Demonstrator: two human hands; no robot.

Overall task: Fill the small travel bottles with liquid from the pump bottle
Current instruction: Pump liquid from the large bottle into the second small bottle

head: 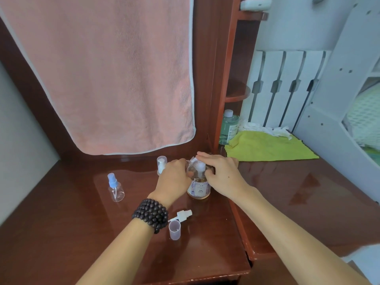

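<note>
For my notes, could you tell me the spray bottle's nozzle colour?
Light blue nozzle, head view.

Open glossy brown wooden tabletop at 8 o'clock. Obstacles: clear blue-capped spray bottle at 9 o'clock; white spray head and translucent cap at 6 o'clock, lying near each other. Free polished surface at 3 o'clock, bounded at 1 o'clock by lime-green cloth.

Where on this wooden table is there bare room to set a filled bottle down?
Bare wood lies left of the clear blue-capped spray bottle, and on the right, below the green cloth. Crowded: around the amber pump bottle both hands hold, and the loose white sprayer and clear cap.
</note>
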